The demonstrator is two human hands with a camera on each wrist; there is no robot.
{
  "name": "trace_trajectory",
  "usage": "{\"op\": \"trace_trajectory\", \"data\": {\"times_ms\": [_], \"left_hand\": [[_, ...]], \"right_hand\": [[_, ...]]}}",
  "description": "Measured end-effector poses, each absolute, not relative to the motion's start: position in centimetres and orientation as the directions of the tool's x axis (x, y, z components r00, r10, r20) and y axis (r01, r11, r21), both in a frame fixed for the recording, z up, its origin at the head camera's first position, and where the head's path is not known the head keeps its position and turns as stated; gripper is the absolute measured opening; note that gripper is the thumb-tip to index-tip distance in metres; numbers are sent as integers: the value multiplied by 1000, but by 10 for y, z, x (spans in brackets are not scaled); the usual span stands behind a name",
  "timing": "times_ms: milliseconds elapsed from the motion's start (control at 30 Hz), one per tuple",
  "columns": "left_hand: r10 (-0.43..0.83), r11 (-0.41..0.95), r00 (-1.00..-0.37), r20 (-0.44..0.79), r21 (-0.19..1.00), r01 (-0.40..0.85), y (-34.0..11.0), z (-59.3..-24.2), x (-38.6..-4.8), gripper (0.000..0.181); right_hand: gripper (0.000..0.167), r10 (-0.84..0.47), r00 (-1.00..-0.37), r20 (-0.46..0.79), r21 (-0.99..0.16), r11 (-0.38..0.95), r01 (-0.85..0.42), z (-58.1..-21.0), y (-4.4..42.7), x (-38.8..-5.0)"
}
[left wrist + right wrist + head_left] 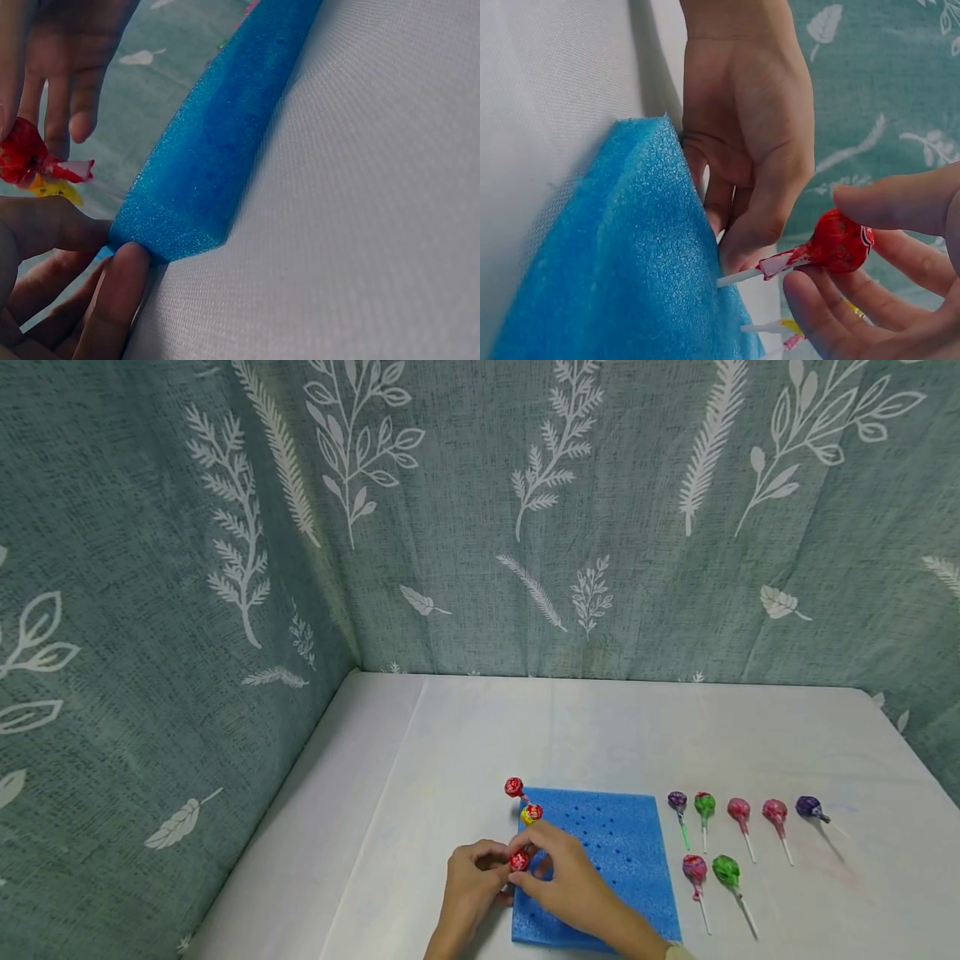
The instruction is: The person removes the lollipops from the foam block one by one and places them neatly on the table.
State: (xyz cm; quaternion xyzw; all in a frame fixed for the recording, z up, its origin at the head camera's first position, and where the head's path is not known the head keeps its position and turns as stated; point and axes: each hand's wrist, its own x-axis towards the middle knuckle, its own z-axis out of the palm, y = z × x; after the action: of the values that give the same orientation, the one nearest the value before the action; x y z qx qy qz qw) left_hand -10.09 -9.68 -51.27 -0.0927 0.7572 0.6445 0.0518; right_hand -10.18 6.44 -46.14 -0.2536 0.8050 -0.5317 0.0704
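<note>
- Your right hand (562, 868) pinches the red lollipop (519, 860) by its wrapped head, above the left edge of the foam block (637, 852), stick meeting the foam.
- Your left hand (474, 881), fingers curled, pinches the foam block's edge.
- Expect a light, hard head, slippery wrapper, slim stick; probably best held by the head, straight along the stick.

- Right hand (558, 864) pinches a red lollipop (519, 860) at the blue foam's (637, 877) left edge!
- Left hand (474, 881) right beside it!
- Seven more lollipops (738, 810) lie across the desk (420, 760)!
</note>
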Motion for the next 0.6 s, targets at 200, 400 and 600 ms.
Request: {"op": "trace_trajectory", "data": {"times_ms": [200,400,600], "left_hand": [[-47,130,-979,-196,971,-201,-97,-513,-102,14],[-41,111,-979,-200,973,-204,-97,-513,-101,13],[-51,140,-976,-211,966,-216,-96,-509,-101,11]], "right_hand": [[17,-428,-876,221,-909,235,-344,-460,66,-102],[24,-380,-884,273,-910,195,-365,-449,72,-100],[21,-333,-902,275,-911,210,-355,-440,83,-99]]}}
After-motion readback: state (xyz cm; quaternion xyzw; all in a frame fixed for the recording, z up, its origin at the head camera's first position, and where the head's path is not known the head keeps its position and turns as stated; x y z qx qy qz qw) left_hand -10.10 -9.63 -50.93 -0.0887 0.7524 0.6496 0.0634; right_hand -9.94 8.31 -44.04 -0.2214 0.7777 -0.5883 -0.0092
